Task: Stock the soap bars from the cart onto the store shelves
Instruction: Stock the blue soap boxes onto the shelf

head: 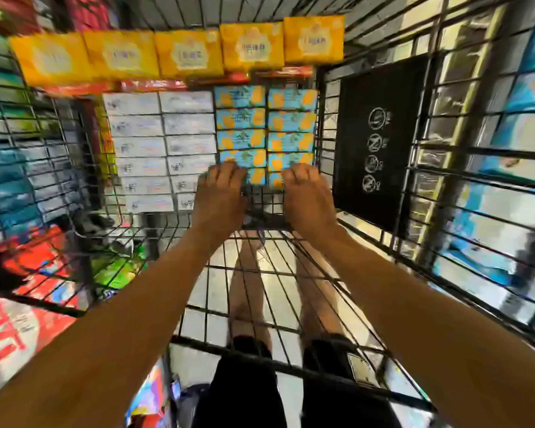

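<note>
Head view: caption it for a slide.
Inside the wire cart, left hand and right hand curl onto the nearest blue-and-orange soap boxes.

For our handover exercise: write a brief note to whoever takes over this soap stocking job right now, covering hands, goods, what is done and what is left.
Left hand: fingers curled on the nearest blue boxes, left column.
Right hand: the same, right column.
Cart: two columns of blue boxes, two of white boxes beside them, and a row of yellow packs at the far end.
Done: cannot tell; the shelves are blurred.
Left: lift the blue boxes out and shelve them, then the rest.
</note>
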Action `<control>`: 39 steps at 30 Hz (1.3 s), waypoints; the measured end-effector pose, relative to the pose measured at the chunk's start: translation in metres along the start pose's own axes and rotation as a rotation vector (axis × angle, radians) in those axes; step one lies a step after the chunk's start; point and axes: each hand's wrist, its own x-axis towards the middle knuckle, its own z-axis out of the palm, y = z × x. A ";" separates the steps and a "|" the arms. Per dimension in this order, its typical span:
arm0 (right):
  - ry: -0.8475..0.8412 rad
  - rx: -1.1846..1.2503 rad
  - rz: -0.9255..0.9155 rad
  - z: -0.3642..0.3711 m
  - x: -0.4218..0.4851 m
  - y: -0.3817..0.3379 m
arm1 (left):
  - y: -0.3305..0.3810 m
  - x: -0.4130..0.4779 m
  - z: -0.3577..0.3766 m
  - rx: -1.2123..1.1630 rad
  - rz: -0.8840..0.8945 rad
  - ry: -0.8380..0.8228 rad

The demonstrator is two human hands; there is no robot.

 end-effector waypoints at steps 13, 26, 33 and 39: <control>0.046 0.442 0.021 -0.023 -0.015 0.000 | -0.016 -0.014 -0.016 -0.140 0.174 0.114; -0.165 0.921 -0.049 -0.224 -0.120 -0.042 | 0.011 -0.227 -0.198 -0.931 -0.339 0.303; -0.296 1.053 -0.125 -0.272 -0.178 -0.118 | 0.039 -0.372 -0.222 -1.420 -0.779 0.725; -0.458 1.220 -0.229 -0.268 -0.259 -0.207 | 0.068 -0.502 -0.182 -1.658 -0.945 1.166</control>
